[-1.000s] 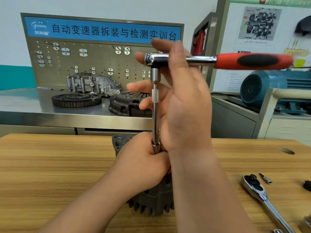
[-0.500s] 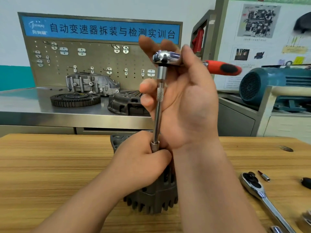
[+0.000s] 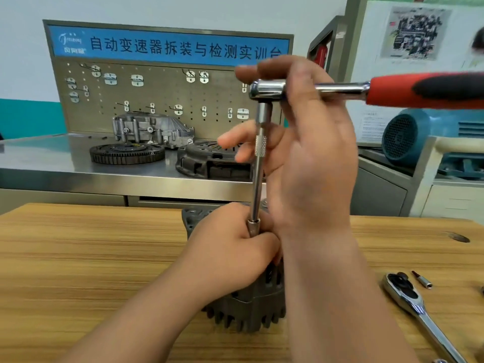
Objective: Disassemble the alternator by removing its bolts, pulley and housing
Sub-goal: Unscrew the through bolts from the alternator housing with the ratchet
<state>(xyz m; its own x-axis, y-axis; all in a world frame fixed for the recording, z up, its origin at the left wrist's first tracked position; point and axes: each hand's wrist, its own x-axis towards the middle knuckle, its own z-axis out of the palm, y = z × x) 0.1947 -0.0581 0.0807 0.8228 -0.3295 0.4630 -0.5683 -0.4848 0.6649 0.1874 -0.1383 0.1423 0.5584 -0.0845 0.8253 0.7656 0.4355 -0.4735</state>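
A dark grey alternator (image 3: 251, 310) stands on the wooden table (image 3: 78, 258), mostly hidden by my arms. A long chrome extension (image 3: 258, 184) rises upright from its top to a ratchet wrench (image 3: 267, 89) whose red and black handle (image 3: 424, 90) points right. My left hand (image 3: 230, 252) grips the socket at the extension's lower end, on top of the alternator. My right hand (image 3: 314, 166) holds the ratchet head, index finger over its top and the other fingers behind the extension. The bolt under the socket is hidden.
A second chrome ratchet (image 3: 408, 297) and a small bit (image 3: 421, 280) lie on the table at the right. Behind, a steel bench (image 3: 52, 163) carries a flywheel (image 3: 127, 153), a clutch cover (image 3: 209, 161) and a gearbox housing (image 3: 152, 129). A blue motor (image 3: 408, 137) sits far right.
The ratchet handle swung away from me and has come back to point right. My right hand stayed at the head. My left hand kept its grip on the socket.
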